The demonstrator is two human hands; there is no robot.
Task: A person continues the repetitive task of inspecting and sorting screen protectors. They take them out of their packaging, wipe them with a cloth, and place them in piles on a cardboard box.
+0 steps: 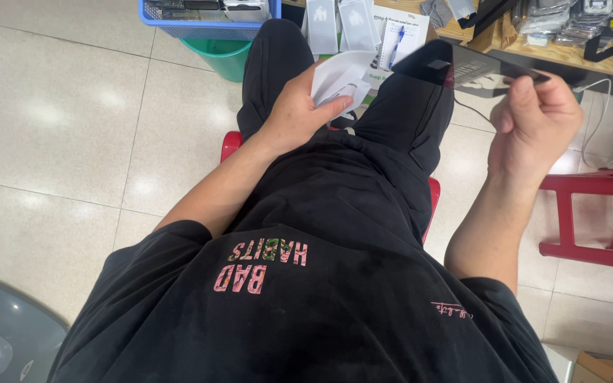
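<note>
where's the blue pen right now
In the head view, upper middle, the blue pen lies on a white notepad, just above the black device.

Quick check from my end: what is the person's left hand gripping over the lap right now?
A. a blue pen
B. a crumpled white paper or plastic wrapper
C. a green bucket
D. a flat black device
B: the left hand closes around the crumpled white paper or plastic wrapper above the lap, while the flat black device is pinched in the right hand.
</note>
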